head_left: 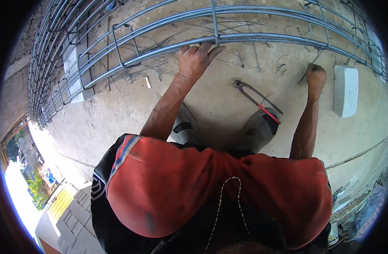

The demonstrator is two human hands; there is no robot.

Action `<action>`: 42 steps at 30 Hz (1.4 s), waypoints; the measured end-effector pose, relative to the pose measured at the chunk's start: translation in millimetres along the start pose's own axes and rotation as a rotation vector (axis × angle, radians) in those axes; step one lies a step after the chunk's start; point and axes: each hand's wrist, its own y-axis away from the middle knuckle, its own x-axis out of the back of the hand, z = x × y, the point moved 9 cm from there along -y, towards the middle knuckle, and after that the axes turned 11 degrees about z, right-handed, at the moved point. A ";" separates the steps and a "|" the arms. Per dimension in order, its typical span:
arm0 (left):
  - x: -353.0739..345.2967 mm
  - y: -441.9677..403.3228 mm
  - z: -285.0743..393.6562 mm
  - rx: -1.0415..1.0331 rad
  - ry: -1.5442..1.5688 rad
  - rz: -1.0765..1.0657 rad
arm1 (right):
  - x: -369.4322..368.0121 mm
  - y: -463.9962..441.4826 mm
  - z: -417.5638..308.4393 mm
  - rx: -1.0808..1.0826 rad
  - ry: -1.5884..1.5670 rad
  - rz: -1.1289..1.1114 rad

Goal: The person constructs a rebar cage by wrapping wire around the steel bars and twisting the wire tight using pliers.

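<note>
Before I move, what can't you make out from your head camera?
All in the head view:
Left hand: fingertips, hidden by its knuckles and the rebar cage.
Right hand: the held part of the wire, hidden inside the fist.
Stacked bars: upper ends, cut off by the top edge.

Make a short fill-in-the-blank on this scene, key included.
1. The hand touching the rebar cage is the person's ____ one.
2. One handle of the pincers is partly coloured ____.
3. ____ hand is holding the pincers.
4. The white block is to the ____ of the right hand.

Missing words: left; red; Neither; right.
</note>
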 end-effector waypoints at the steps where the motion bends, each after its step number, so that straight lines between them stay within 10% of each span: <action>1: -0.8 0.1 -1.1 -0.010 0.002 0.008 | 1.2 3.4 -0.7 0.023 0.056 -0.045; 6: -16.5 17.3 -11.7 -0.039 0.030 0.025 | 56.0 69.9 8.0 -0.580 -0.866 -0.177; 10: -10.4 10.9 -9.3 -0.109 0.059 0.192 | 103.0 135.7 -62.9 -0.339 -1.138 -0.542; 15: 1.9 5.6 -8.5 0.005 0.108 0.082 | 162.6 135.3 -187.1 0.408 -0.818 -0.455; 19: 37.6 31.0 -11.4 0.106 0.319 0.102 | 169.5 115.1 -235.7 0.589 -0.733 -0.427; 23: 35.6 74.6 -31.6 0.649 0.501 -0.116 | 157.6 111.9 -252.9 0.477 -0.693 -0.731; 26: 10.5 96.2 -40.1 1.285 1.184 0.022 | 158.8 123.6 -254.5 0.452 -0.757 -0.838; 32: 0.7 96.8 -3.4 1.227 1.234 -0.414 | 159.0 133.0 -241.5 0.450 -0.775 -0.612; 35: 0.9 115.8 -29.3 1.406 1.167 -0.183 | 167.8 122.2 -234.5 0.528 -0.676 -0.438; 39: 25.6 106.7 -64.5 1.084 0.598 -0.136 | 174.8 118.1 -244.1 0.592 -0.618 -0.363; 42: 0.5 109.7 -59.4 1.164 0.986 0.004 | 176.6 107.8 -260.6 0.647 -0.520 -0.307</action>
